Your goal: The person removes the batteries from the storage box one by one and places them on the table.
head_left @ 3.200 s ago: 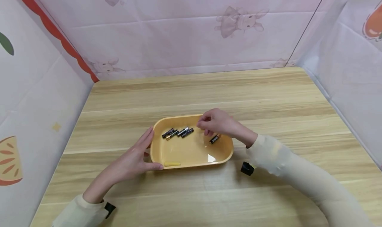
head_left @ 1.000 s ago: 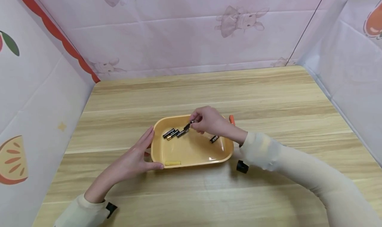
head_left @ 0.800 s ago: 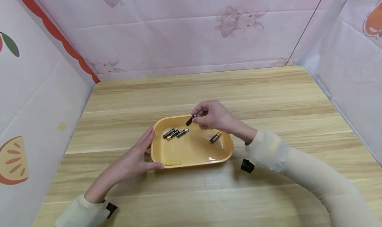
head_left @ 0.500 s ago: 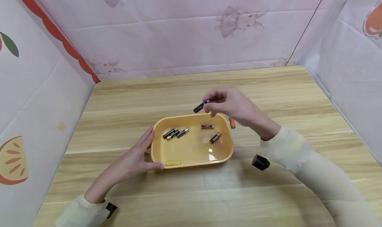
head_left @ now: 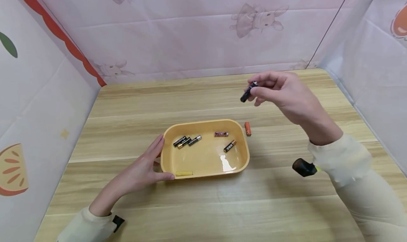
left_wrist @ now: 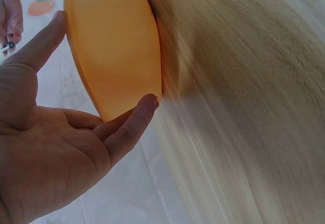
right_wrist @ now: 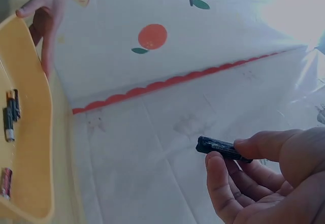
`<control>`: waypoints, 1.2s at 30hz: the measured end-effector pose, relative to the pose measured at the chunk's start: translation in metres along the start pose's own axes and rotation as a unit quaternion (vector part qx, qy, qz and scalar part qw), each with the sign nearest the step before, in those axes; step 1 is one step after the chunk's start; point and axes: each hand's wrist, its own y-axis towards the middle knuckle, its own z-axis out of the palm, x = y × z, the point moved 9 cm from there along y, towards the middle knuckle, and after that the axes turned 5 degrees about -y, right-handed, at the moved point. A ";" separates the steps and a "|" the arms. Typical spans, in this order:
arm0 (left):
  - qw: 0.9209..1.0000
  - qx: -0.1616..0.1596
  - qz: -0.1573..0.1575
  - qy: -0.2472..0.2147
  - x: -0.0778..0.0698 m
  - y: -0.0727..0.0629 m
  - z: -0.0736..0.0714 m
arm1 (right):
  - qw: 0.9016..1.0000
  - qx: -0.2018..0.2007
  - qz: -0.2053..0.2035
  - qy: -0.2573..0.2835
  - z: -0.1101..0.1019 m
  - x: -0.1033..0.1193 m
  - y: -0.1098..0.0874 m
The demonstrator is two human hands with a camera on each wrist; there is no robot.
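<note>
In the head view my right hand [head_left: 286,93] pinches a black battery [head_left: 249,92] between thumb and fingers, raised above the table behind and to the right of a yellow plastic tray [head_left: 210,175]. The right wrist view shows this black battery [right_wrist: 218,148] slanting out past the fingertips. My left hand [head_left: 143,169] holds the tray's left end, thumb at the near corner and fingers along the outer wall. Inside the tray, several dark batteries [head_left: 184,143] lie together at left. A red battery [head_left: 221,134], a black-and-copper battery [head_left: 229,146] and a yellow battery [head_left: 184,173] lie apart.
An orange battery [head_left: 247,129] lies on the wooden table [head_left: 203,210] just outside the tray's right end. Printed cloth walls [head_left: 190,40] stand behind the table and at both sides. A black wrist camera [head_left: 304,167] hangs from the right sleeve.
My right hand has picked the black battery from the tray and carried it up, back and to the right past the rim. The red battery is now uncovered. My left hand stays put.
</note>
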 end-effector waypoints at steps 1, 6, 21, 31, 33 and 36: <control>1.000 0.001 -0.003 -0.001 0.001 0.000 0.000 | 1.000 -0.006 -0.006 0.006 -0.004 0.001 -0.001; 1.000 0.002 -0.010 0.004 0.002 -0.001 0.001 | 0.999 -0.029 -0.028 0.021 -0.022 0.001 -0.005; 1.000 -0.001 0.000 0.004 -0.002 -0.003 0.001 | 0.989 -0.067 0.076 -0.107 -0.056 -0.078 -0.007; 1.000 -0.005 0.004 -0.006 -0.003 -0.004 0.000 | 0.959 -0.024 0.239 -0.153 -0.050 -0.165 -0.015; 1.000 -0.005 0.005 -0.008 -0.002 -0.004 -0.001 | 0.954 -0.021 0.251 -0.163 -0.048 -0.176 -0.015; 1.000 -0.004 0.005 -0.012 -0.002 -0.004 -0.001 | 0.949 -0.018 0.265 -0.172 -0.046 -0.188 -0.016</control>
